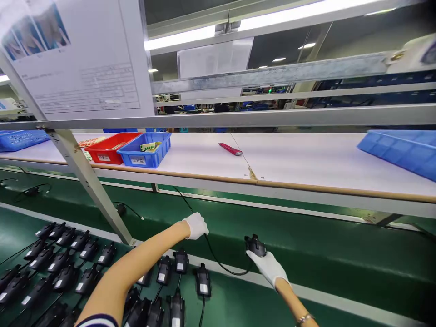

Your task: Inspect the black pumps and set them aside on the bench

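Note:
Both my hands wear white gloves and reach out over a green conveyor belt (306, 245). My left hand (195, 225) is closed around a black cable (218, 261). That cable curves down and right to a black adapter (255, 245), which my right hand (267, 265) grips from below with its fingers wrapped on it. The adapter rests low on the belt. Several more black adapters (68, 268) with white labels lie in rows on the green mat at the lower left, under my left forearm.
A white shelf (306, 163) runs behind the belt, carrying a red bin (109, 147), a blue bin (146, 152), a red pen-like tool (230, 149) and a blue crate (402, 150). A slanted metal post (88, 181) rises at left. Printed sheets (78, 59) hang above.

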Demonstrator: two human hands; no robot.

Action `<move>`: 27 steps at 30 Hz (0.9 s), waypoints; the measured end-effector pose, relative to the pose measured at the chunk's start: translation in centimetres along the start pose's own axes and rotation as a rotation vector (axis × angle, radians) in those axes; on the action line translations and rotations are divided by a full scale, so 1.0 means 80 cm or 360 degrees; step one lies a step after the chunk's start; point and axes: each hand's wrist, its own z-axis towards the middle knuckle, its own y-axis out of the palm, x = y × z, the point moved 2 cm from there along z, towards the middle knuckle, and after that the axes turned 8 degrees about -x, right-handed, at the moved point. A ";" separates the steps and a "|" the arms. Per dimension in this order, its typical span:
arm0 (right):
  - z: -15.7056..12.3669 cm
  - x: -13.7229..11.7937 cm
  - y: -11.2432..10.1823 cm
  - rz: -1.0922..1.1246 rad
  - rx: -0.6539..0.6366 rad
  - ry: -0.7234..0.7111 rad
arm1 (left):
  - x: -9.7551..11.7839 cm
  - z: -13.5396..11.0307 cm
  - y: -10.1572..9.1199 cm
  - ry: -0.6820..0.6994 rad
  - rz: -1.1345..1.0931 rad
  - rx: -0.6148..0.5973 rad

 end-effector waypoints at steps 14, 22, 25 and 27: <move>0.150 -0.086 0.189 -0.0165 -0.0206 0.0146 | -0.208 -0.014 0.111 -0.0920 -0.0099 0.0102; 0.089 -0.133 0.228 -0.0491 -0.0362 -0.0363 | -0.175 -0.094 0.134 -0.1054 -0.0564 0.0432; 0.018 -0.100 0.235 -0.0584 -0.0561 -0.0745 | -0.104 -0.130 0.164 -0.0981 -0.0899 0.0555; -0.028 -0.076 0.247 -0.0656 -0.0738 -0.0902 | -0.053 -0.149 0.189 -0.0907 -0.1152 0.0655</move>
